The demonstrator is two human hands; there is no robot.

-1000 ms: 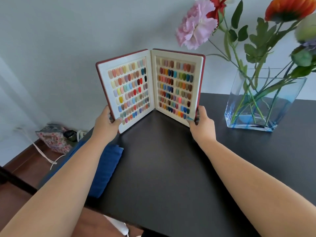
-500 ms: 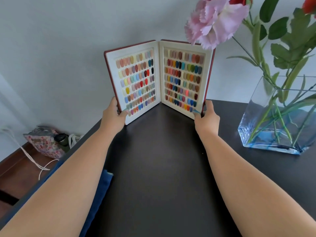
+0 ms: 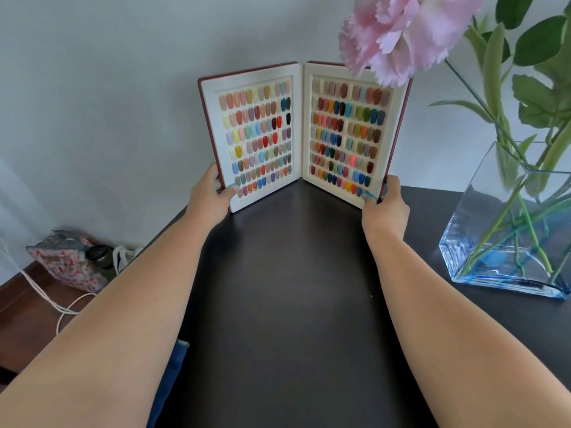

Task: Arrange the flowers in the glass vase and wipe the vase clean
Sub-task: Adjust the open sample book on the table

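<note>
A clear, blue-tinted glass vase (image 3: 482,242) stands at the right on the black table (image 3: 293,304), holding green stems (image 3: 506,217). A large pink flower (image 3: 401,35) hangs over the top middle. An open red-covered nail colour sample book (image 3: 304,134) stands upright at the back of the table. My left hand (image 3: 210,196) grips its lower left corner. My right hand (image 3: 384,205) grips its lower right corner. Both hands are well left of the vase.
A blue cloth (image 3: 168,375) hangs at the table's left edge, mostly hidden by my left arm. On the wooden floor at the left lie a floral bag (image 3: 66,261), a dark bottle (image 3: 100,253) and a white cord (image 3: 46,298). A pale wall stands behind the table.
Both hands have pushed the open sample book farther back on the table toward the wall. My view has moved forward, so the vase and the flowers sit closer and more to the right.
</note>
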